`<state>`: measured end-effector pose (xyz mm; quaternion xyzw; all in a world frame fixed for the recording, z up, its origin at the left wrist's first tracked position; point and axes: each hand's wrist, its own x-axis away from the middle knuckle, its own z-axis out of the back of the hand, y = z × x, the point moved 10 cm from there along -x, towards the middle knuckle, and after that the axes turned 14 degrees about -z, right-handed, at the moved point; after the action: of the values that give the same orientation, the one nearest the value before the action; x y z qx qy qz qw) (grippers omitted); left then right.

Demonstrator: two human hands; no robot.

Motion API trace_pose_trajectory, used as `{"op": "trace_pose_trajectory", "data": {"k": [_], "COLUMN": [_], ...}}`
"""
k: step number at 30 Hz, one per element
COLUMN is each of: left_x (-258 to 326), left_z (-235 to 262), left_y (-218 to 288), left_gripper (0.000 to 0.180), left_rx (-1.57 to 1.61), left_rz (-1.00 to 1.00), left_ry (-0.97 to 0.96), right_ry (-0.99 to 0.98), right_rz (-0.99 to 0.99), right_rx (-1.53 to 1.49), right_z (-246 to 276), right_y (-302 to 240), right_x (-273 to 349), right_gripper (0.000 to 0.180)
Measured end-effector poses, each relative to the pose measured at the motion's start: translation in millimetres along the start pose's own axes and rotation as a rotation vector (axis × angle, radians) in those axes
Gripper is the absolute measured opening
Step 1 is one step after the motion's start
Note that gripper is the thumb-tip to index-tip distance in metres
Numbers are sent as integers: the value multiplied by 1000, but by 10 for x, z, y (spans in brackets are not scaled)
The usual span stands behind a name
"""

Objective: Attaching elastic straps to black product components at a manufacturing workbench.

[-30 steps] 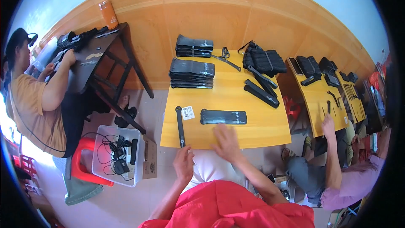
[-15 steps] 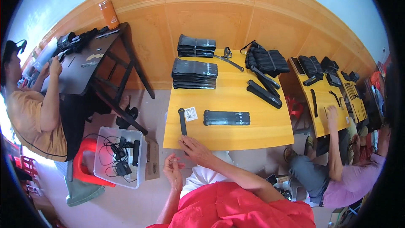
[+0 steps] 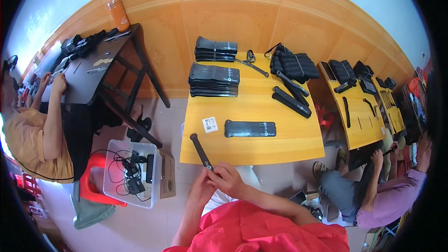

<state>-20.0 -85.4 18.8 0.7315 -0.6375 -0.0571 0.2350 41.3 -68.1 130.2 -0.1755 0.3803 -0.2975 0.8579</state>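
Both hands, left hand [image 3: 201, 191] and right hand [image 3: 227, 178], are clamping the black rod's [image 3: 200, 150] near end, rod pointing toward 11 o'clock over the yellow table [image 3: 261, 147] edge.

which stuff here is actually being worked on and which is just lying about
In hand: black rod, held at its near end by the left hand and right hand.

Lying about: flat black pouch, small white tag, pouch stacks, clear bin of cables.
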Motion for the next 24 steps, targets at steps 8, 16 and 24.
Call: {"op": "trace_pose_trajectory", "data": {"k": [8, 16, 24], "left_x": [25, -81, -258], "left_z": [-639, -807, -1043], "left_y": [116, 123, 180], "left_gripper": [34, 30, 29], "left_rx": [-223, -368, -442], "left_rz": [-48, -89, -106], "left_ry": [-136, -150, -92], "right_ry": [283, 232, 140], "right_rz": [-154, -219, -279], "right_rx": [-119, -238, -329], "right_z": [617, 877, 1086], "right_y": [46, 72, 285], "right_x": [-66, -130, -364], "right_gripper": [31, 31, 26]}}
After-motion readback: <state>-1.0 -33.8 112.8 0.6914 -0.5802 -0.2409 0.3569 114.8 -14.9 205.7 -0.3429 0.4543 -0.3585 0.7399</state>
